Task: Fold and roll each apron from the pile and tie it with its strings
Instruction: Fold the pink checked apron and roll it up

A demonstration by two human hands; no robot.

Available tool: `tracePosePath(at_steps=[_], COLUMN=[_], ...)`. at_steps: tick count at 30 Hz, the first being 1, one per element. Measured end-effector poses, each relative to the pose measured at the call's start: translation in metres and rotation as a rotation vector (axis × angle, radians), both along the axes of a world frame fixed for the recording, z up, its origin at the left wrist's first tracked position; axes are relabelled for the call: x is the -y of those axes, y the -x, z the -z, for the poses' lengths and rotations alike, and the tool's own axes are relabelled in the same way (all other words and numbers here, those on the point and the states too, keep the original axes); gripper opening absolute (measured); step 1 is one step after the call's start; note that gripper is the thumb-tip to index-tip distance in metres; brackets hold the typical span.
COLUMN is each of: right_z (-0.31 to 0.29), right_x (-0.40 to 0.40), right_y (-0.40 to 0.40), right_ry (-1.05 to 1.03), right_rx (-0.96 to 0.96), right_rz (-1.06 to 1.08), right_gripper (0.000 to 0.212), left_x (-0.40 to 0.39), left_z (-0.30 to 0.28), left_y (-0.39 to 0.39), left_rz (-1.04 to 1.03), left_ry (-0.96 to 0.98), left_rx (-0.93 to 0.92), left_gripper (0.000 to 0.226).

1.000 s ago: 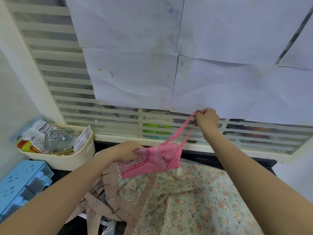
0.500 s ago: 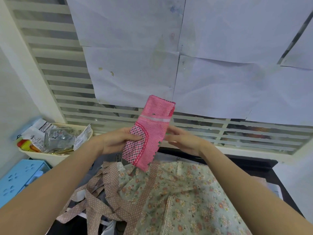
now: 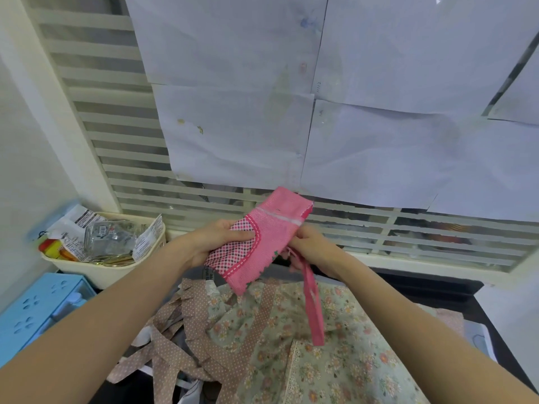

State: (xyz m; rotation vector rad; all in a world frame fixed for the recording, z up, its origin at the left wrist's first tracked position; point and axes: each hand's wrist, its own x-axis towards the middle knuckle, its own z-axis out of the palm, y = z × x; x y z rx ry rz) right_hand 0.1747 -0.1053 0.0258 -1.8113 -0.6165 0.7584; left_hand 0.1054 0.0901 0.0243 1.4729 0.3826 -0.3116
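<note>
A pink apron point(image 3: 269, 233), folded into a narrow bundle with a checked pocket and white stitching, is held up above the pile. My left hand point(image 3: 217, 243) grips its left side, thumb on the checked patch. My right hand point(image 3: 310, 247) holds its right edge, and a pink string point(image 3: 313, 304) hangs down from that hand. Below lies the pile: a green floral apron point(image 3: 320, 354) with lace trim and brown dotted straps point(image 3: 186, 351).
A cream basket point(image 3: 96, 266) of packets and a glass jar stands at the left by the window. A light blue plastic box point(image 3: 32, 319) sits at the lower left. Paper sheets point(image 3: 320, 97) cover the slatted window behind. The dark table edge point(image 3: 437, 284) shows at right.
A second ago my right hand held the pink strings up and out to the right. The bundle was then turned upright, and now the string hangs down from my right hand.
</note>
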Motion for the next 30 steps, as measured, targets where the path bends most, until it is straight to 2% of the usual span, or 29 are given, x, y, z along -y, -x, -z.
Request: tracePosePath(at_steps=[2,3,6,8,11,14,17,20,22,23,27,30], right_z=[0.003,0.004,0.007,0.008,0.001,-0.019,-0.036,-0.047,-0.048,-0.045,-0.028,-0.023], right_x=[0.007,0.011,0.017,0.019,0.014,0.001,-0.013,-0.015,-0.010,-0.006,0.005,0.009], right_y=[-0.005,-0.008,-0.014,-0.014,-0.010,-0.009,-0.010,-0.015,-0.022,-0.026,-0.034,-0.032], right_ry=[0.078,0.149,0.501,0.681,0.725,0.630,0.481,0.300,0.222,0.205,0.082,-0.092], right_rx=[-0.013,0.047,0.493,0.734,0.921,0.992,0.762,0.319,0.035,-0.047,-0.128,-0.398], right_rz=[-0.050,-0.062,-0.151,-0.250,-0.279,-0.334,-0.396,-0.353,-0.225,-0.155,0.107,0.268], right_gripper=[0.029,0.028,0.026,0.030,0.029,0.022,0.012,0.016,0.020,0.021,0.015,0.018], left_x=[0.000,0.000,-0.007,-0.012,-0.017,-0.015,0.001,0.022,0.030,0.032,0.029,0.029], left_z=[0.002,0.002,0.002,0.003,0.006,0.006,-0.001,-0.004,-0.003,-0.002,-0.007,-0.012], left_y=[-0.001,-0.002,-0.003,-0.002,-0.002,-0.005,-0.008,-0.008,-0.009,-0.009,-0.009,-0.009], left_rz=[-0.027,-0.057,-0.219,-0.307,-0.276,0.076,0.512,0.766,0.806,0.807,0.831,0.832], left_ry=[-0.033,-0.040,-0.038,-0.110,-0.383,-0.814,-1.055,-1.189,-1.248,-1.235,-1.111,-0.965], left_rx=[-0.021,-0.030,-0.064,-0.087,-0.067,0.011,0.072,0.144,0.159,0.178,0.282,0.300], left_gripper=[0.010,0.009,0.014,0.012,0.007,0.011,0.006,0.022,0.025,0.025,0.025,0.018])
